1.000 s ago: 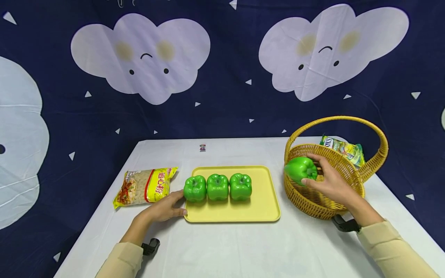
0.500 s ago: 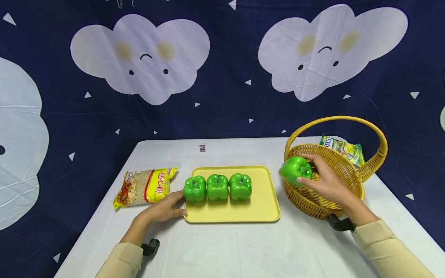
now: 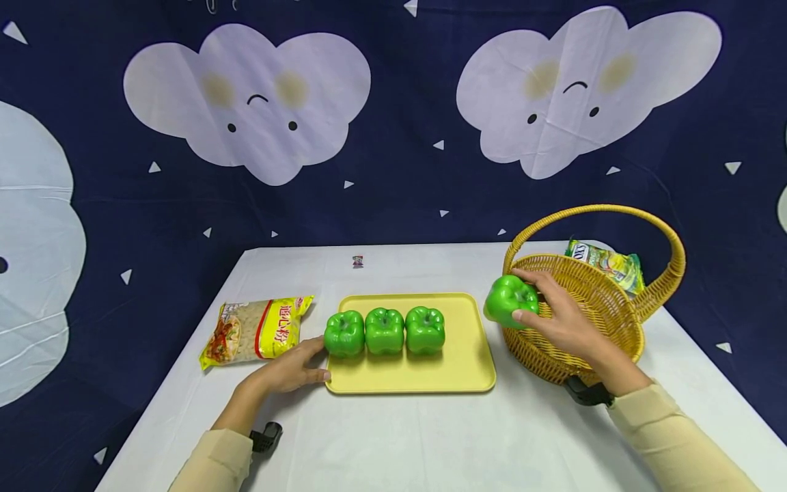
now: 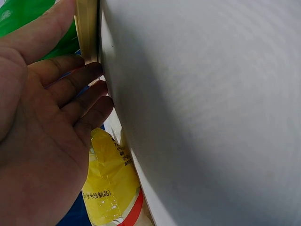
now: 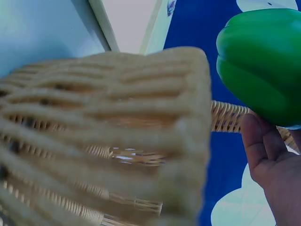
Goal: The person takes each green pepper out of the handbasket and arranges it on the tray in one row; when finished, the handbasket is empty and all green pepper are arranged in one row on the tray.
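Note:
A green bell pepper (image 3: 510, 301) is gripped by my right hand (image 3: 562, 318), above the left rim of the wicker basket (image 3: 605, 294). In the right wrist view the same pepper (image 5: 263, 63) shows beyond the basket's blurred side, the fingers against it. Three more green peppers (image 3: 384, 331) stand in a row on the left part of a yellow tray (image 3: 458, 369). At the tray's left edge rests my left hand (image 3: 289, 367), thumb and fingers extended. The left wrist view shows that hand (image 4: 51, 108) with nothing in its palm.
On the left lies a yellow noodle packet (image 3: 258, 331). Behind the basket is a green snack bag (image 3: 609, 265). The basket's tall handle (image 3: 593, 209) arches over it. A tiny printed piece (image 3: 358, 261) lies near the table's back edge.
My right hand has moved left with the pepper, from over the basket's interior to its left rim. The left hand and the three peppers on the tray have stayed put.

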`<state>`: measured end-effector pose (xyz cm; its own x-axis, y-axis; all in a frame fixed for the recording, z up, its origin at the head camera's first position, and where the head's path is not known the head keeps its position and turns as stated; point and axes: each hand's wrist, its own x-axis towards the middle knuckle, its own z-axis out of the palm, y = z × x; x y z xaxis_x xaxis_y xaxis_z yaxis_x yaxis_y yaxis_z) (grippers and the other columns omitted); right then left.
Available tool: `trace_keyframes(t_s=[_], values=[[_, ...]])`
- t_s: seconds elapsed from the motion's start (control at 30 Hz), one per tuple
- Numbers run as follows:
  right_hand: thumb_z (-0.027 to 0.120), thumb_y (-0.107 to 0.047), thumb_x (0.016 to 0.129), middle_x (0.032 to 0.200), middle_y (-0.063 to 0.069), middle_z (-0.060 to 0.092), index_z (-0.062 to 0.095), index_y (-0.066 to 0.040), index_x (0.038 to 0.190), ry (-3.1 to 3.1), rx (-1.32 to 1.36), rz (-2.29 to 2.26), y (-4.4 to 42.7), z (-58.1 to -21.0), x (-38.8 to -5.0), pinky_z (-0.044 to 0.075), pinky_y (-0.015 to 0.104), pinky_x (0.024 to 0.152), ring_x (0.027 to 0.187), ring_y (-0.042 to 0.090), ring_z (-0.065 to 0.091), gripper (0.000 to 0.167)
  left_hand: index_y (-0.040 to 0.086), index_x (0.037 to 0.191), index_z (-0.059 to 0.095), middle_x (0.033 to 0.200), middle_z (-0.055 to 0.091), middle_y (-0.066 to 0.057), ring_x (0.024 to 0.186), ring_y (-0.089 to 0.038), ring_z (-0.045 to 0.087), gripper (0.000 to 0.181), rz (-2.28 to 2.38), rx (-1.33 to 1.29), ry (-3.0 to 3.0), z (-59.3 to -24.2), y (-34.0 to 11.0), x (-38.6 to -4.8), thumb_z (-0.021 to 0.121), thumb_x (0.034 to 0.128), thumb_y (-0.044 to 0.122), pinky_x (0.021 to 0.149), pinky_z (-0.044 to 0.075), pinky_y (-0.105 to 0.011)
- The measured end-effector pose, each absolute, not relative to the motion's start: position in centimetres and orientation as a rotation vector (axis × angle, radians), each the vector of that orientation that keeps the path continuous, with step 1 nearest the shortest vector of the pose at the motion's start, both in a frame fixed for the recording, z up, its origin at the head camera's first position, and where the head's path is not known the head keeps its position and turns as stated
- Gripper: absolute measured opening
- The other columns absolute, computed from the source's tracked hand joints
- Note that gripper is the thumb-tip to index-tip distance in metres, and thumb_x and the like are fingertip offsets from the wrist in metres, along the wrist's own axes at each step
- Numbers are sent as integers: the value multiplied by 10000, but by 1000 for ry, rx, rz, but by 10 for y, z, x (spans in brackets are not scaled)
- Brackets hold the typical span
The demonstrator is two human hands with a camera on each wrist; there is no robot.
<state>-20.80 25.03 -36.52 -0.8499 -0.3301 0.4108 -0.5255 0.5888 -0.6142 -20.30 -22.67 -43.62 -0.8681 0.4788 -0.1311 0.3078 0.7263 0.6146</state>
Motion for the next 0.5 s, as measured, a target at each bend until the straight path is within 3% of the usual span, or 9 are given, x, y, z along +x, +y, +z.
trace_keyframes(t_s=[0.1,0.3,0.5], values=[[673,-121,859,1317,122,479,381,-87,1419,-2575,700,1135,246,-365,-209,396,63,857,1063,-12,453,632,-29,1444,315,1495,314,-266,1397,-442,265,746,868,605,2652,-436,-227,-203,670,867,283,1157,213,-585],[711,-185,842,1298,157,515,405,-60,1381,-2635,648,1199,238,-367,-211,452,105,833,1076,262,534,632,-33,1443,316,1494,313,-267,1398,-442,264,745,873,598,2649,-435,-226,-203,671,867,278,1157,212,-584],[742,-152,809,1229,154,556,457,-30,1320,-2593,684,1215,232,-372,-216,473,106,825,1013,193,559,598,-24,1445,318,1497,314,-260,1400,-439,261,746,881,614,2647,-435,-226,-202,677,862,271,1158,208,-584]])
